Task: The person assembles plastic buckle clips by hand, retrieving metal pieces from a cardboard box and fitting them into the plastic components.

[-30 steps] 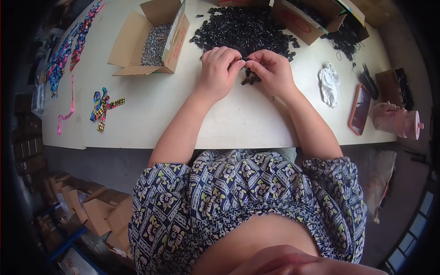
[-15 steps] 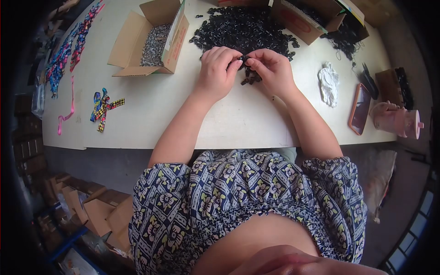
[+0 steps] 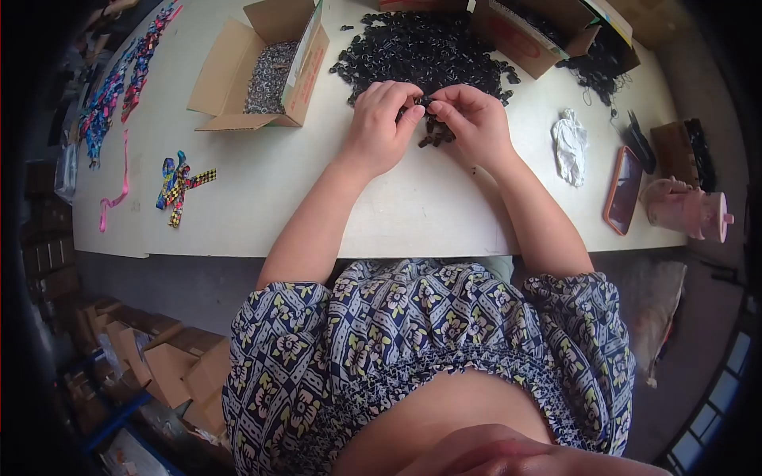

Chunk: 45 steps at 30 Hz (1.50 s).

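A large pile of small black parts lies on the white table. At its near edge my left hand and my right hand meet fingertip to fingertip. Both pinch a small black piece, partly hidden by the fingers. Just below the fingertips, by my right hand, sits a little cluster of black parts. An open cardboard box with small metallic pieces stands left of the pile.
Patterned straps and a pink ribbon lie at the left. Boxes with black parts stand at the back right. Further right are a crumpled white wrapper, a phone and a pink cup.
My left fingers have shifted slightly, with the thumb and index finger a little further apart. My right hand stays almost where it was.
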Each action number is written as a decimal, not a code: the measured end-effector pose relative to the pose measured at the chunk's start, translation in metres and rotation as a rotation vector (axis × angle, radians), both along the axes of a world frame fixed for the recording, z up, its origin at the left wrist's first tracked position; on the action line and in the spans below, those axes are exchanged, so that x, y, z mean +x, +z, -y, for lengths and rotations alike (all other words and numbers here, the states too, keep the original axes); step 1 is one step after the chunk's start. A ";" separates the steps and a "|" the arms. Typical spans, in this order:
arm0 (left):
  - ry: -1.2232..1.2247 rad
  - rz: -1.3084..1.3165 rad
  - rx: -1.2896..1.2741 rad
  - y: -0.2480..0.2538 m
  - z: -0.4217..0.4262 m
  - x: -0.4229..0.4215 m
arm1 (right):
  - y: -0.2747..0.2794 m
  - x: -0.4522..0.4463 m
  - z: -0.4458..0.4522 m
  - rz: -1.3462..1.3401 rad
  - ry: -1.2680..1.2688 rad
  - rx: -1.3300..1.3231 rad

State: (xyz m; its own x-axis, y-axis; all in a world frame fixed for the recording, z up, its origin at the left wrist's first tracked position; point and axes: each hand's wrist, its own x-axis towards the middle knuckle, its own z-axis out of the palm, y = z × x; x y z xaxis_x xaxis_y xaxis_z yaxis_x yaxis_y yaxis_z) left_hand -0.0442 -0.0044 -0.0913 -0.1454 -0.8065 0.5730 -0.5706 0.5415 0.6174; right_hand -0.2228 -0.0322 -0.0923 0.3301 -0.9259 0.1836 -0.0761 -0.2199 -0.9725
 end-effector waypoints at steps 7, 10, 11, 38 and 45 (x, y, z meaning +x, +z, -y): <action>0.017 0.055 -0.067 -0.001 0.002 0.001 | 0.000 0.001 -0.001 -0.024 -0.002 -0.007; 0.025 0.062 -0.062 -0.001 0.002 0.001 | 0.001 0.001 -0.001 -0.034 -0.002 -0.006; 0.024 0.066 -0.062 -0.001 0.002 0.001 | 0.001 0.001 -0.001 -0.034 -0.002 -0.007; 0.268 -0.035 -0.356 0.055 -0.011 0.029 | 0.006 0.001 -0.004 -0.162 -0.031 -0.312; 0.758 0.275 -0.277 0.087 -0.002 0.095 | 0.004 0.001 -0.004 -0.159 -0.027 -0.362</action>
